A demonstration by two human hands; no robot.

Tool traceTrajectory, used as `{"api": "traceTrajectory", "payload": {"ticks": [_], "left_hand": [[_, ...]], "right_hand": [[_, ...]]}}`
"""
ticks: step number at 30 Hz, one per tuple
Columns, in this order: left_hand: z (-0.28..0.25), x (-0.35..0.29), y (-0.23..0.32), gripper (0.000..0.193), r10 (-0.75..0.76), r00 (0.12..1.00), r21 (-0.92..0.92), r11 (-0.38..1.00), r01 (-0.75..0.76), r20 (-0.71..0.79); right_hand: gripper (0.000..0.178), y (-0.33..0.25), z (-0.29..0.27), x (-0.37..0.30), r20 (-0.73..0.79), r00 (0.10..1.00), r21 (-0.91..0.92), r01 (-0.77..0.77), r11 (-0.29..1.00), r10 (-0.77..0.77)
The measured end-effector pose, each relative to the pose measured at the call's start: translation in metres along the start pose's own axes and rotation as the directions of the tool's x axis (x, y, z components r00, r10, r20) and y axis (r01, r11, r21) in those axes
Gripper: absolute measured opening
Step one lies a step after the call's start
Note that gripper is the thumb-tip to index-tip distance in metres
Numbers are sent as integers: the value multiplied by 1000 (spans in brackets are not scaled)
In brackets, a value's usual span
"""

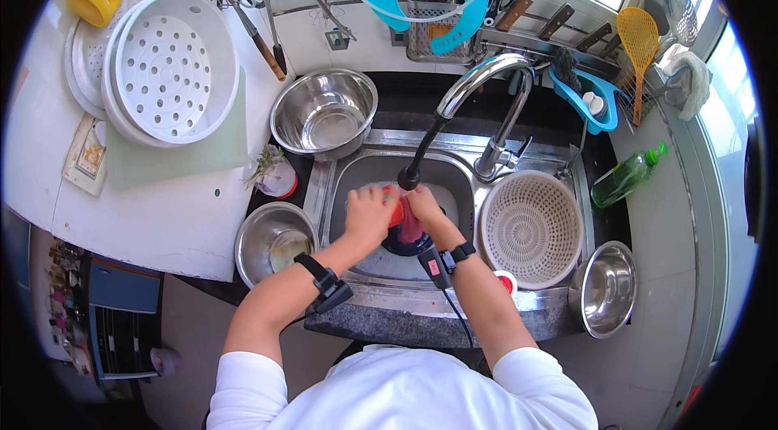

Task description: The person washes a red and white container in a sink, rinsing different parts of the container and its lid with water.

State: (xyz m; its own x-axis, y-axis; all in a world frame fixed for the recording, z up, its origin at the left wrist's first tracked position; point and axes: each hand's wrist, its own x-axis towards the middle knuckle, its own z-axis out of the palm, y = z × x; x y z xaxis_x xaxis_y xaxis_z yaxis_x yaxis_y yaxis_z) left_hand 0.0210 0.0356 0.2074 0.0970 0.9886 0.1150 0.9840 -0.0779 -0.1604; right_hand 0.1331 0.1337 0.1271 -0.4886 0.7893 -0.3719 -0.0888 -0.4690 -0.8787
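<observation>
Over the sink, my left hand is closed round a small red round item, perhaps a lid or cup; its exact kind is hard to tell. My right hand grips a pink cloth right beside it, and the cloth hangs down against the red item. Just above both hands is the dark spout end of the tap. Below them, partly hidden by my hands, something dark and round lies in the basin. Black straps with small boxes are on both my wrists.
Steel bowls stand at the sink's back left, front left and right. A beige colander rests right of the basin. A green bottle is farther right. A white steamer basket sits on the left counter near a potted plant.
</observation>
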Motion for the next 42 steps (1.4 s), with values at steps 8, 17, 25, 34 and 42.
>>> {"api": "traceTrajectory", "payload": {"ticks": [8,17,25,34,42], "left_hand": [[43,11,-52,76,-58,988,-676,723,142,146],[35,1,-40,72,30,940,-799,537,272,340],[13,-8,-20,76,83,993,-256,961,-103,-88],[22,9,-56,71,76,776,-772,203,603,626],[32,-8,0,70,85,969,23,996,-82,-231]], "right_hand": [[24,3,-8,-9,123,986,190,93,977,-117],[28,-5,-12,-20,136,990,-140,64,988,-45],[26,-5,2,-4,-16,996,11,-91,996,91],[26,-2,-31,-27,309,948,65,65,996,-82],[27,12,-9,22,-29,986,-37,-163,986,162]]}}
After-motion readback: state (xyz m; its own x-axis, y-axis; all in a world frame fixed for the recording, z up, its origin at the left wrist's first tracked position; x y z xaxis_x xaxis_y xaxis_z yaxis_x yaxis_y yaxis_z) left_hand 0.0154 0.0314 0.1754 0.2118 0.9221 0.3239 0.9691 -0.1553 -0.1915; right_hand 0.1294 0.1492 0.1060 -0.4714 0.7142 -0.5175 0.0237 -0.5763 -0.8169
